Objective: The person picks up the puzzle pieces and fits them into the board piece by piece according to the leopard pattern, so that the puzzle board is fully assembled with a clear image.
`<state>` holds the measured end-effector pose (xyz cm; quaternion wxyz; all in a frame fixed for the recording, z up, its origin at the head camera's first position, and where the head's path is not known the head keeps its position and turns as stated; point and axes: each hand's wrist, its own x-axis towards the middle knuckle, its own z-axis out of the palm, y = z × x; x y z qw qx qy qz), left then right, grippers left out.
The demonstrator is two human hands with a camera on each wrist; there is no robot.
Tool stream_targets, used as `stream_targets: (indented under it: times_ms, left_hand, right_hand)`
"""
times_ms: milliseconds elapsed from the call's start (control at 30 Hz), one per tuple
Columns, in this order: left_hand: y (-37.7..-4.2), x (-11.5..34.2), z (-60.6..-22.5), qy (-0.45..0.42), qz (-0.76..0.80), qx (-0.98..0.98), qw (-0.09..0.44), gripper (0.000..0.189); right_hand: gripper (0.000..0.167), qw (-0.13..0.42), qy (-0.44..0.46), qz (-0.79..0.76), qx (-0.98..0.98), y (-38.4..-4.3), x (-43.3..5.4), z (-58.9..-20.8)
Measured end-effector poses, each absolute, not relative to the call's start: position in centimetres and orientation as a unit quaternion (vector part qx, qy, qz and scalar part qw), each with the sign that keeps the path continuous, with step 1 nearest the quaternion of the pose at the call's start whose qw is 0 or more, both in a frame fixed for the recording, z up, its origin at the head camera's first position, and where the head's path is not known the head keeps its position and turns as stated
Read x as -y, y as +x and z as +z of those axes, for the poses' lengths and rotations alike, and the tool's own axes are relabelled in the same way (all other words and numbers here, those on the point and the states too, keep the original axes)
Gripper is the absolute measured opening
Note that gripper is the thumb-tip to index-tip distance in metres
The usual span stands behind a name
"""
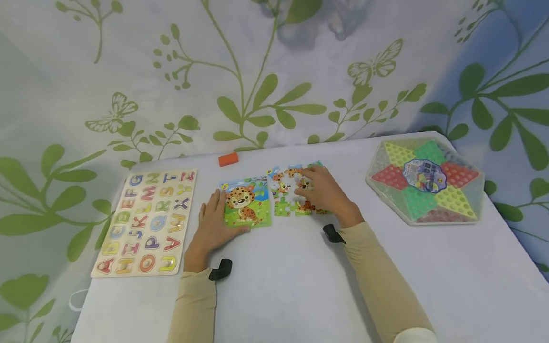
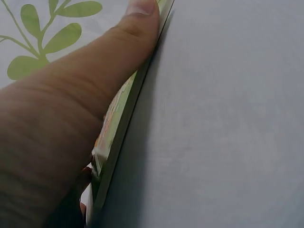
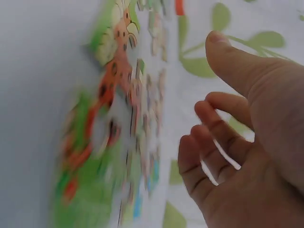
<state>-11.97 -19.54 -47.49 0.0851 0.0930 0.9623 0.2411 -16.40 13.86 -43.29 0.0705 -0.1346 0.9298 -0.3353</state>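
Note:
A square leopard picture board (image 1: 253, 216), green and blue, lies flat on the white table. Along its left side rests my left hand (image 1: 212, 224), fingers extended and thumb at the near edge. The left wrist view shows that thumb (image 2: 95, 71) lying on the rim of the board (image 2: 124, 102). Just right of the board is a group of leopard jigsaw pieces (image 1: 282, 208), partly fitted together with gaps. My right hand (image 1: 326, 193) hovers over their right part and hides some. Seen from the right wrist, its fingers (image 3: 228, 137) are loosely bent with nothing between them.
A wooden alphabet board (image 1: 143, 224) lies at the left. An orange block (image 1: 228, 159) sits behind the picture board. On the right is a hexagonal Chinese checkers set (image 1: 424, 181) with coloured triangles. A leaf-patterned curtain (image 1: 266, 71) hangs along the table's back edge.

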Motion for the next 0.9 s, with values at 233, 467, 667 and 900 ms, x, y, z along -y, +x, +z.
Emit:
stream_targets:
  times_ms: [233, 467, 667, 900]
  left_hand:
    - [-12.0, 19.9, -47.5, 0.094, 0.230, -0.965, 0.082, 0.129]
    - [-12.4, 20.0, -48.0, 0.101, 0.241, -0.962, 0.084, 0.130]
    - [-12.4, 19.8, -48.1, 0.097, 0.233, -0.964, 0.079, 0.126]
    - [-12.5, 19.8, -48.0, 0.086, 0.233, -0.965, 0.085, 0.128]
  right_hand:
    - [0.063, 0.126, -0.160, -0.295, -0.933, -21.6, -10.2, -44.2]
    - [0.054, 0.141, -0.174, -0.220, -0.949, -23.8, -8.2, -44.4]
    - [0.041, 0.152, -0.126, -0.246, -0.949, -23.8, -7.8, -43.5]
    - [0.022, 0.127, -0.085, -0.377, -0.914, -23.6, -7.2, -42.5]
